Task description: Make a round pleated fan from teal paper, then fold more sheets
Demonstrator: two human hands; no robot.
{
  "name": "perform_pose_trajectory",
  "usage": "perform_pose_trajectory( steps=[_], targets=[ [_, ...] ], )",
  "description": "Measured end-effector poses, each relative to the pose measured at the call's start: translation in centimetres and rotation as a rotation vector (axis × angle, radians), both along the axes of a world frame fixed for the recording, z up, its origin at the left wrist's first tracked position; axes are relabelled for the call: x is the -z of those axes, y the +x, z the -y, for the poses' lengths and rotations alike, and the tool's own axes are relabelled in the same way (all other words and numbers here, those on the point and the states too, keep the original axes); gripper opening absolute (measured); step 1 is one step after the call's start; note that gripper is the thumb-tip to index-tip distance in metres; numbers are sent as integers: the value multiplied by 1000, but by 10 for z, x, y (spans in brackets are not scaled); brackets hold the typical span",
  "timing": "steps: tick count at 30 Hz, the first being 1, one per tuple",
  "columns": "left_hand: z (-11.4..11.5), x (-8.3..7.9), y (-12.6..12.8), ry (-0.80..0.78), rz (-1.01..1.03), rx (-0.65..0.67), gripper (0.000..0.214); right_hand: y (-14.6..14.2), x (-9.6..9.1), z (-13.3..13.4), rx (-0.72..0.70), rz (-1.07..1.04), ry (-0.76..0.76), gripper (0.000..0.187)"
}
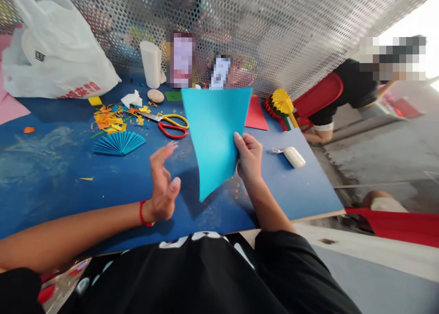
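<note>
My right hand (249,156) pinches the right edge of a turquoise paper sheet (214,131) and holds it up above the blue table (51,177). My left hand (163,183), with a red band at the wrist, hovers open just left of the sheet, fingers apart, touching nothing. A folded blue paper fan (118,143) lies on the table to the left. Scissors with red and yellow handles (171,124) lie behind the sheet's left side.
Orange and yellow paper scraps (109,119) are scattered at the back left by a white plastic bag (56,49). A white paper roll (151,63), red sheet (256,115), yellow-and-red paper fan (281,103) and white glue stick (293,157) lie around. Another person sits at right (346,94).
</note>
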State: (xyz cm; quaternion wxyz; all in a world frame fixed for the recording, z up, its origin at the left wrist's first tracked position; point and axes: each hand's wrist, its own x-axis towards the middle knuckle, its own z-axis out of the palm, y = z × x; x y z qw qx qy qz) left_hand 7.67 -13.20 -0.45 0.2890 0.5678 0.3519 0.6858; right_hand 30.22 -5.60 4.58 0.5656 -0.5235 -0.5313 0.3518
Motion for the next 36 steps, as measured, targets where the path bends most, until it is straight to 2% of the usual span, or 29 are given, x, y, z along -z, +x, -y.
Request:
perform_pose_trajectory(
  steps=[2,3,5,7,11,15,20,23,26,30,32,36],
  targets=[
    [-15,-10,-3,-170,264,89,64,0,11,-5,-76,2,-109,59],
    [-22,-17,-4,-358,379,213,60,-1,18,-7,-103,11,-135,59],
    [-35,-30,-8,-518,427,318,55,-4,29,-8,-151,25,-163,57],
    [-46,-36,-12,-651,500,383,53,-8,37,-8,-207,42,-189,55],
    [-60,-29,-18,-843,683,475,50,-13,46,-3,-315,86,-195,52],
    [-64,-23,-20,-1147,756,558,34,-15,53,0,-411,236,-97,59],
    [-63,-26,-18,-1160,710,541,31,-15,55,1,-417,310,5,69],
    [-60,-23,-19,-1161,669,588,27,-13,53,-2,-352,384,38,74],
    [-56,-20,-20,-1210,578,688,26,-9,52,-6,-266,378,84,68],
    [-52,-18,-20,-1225,469,723,24,-4,53,-8,-164,273,144,38],
    [-52,-17,-19,-1204,468,697,22,-5,54,-8,-115,262,142,38],
    [-52,-16,-19,-1176,468,666,24,-9,54,-9,-60,220,141,50]
  ],
)
